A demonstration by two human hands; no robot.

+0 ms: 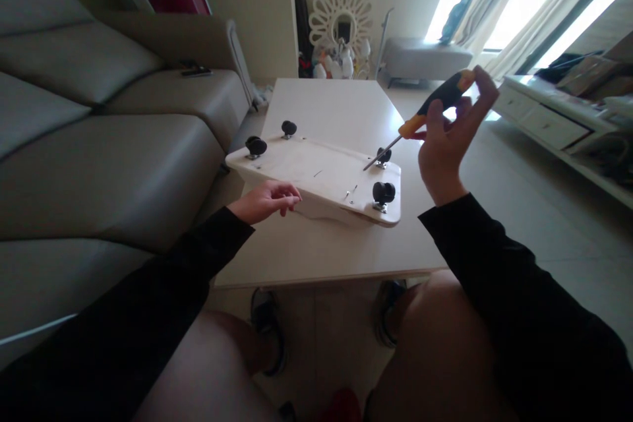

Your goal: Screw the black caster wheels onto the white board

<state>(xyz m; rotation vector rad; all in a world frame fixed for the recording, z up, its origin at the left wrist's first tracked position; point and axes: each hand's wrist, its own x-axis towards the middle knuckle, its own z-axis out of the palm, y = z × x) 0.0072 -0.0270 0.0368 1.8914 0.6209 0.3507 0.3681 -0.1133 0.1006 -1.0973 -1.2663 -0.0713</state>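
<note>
My right hand (448,145) grips a screwdriver (440,102) by its black and yellow handle. The metal shaft slants down and left, its tip over the white board (281,161); I cannot tell whether it touches. The board lies on the table with several black caster wheels at its corners, among them a near right caster (384,192) and a far left caster (289,128). Small screws (347,195) are on the board's near right part. At the board's near edge is my left hand (271,201), thumb and fingers pinched together; what they hold, if anything, is too small to name.
The white table (321,264) stands before my knees. A grey sofa (163,171) runs along the left. On the right are a white drawer cabinet (548,119) and tiled floor. A grey bench (420,59) and a flower-shaped mirror frame (324,10) stand at the back.
</note>
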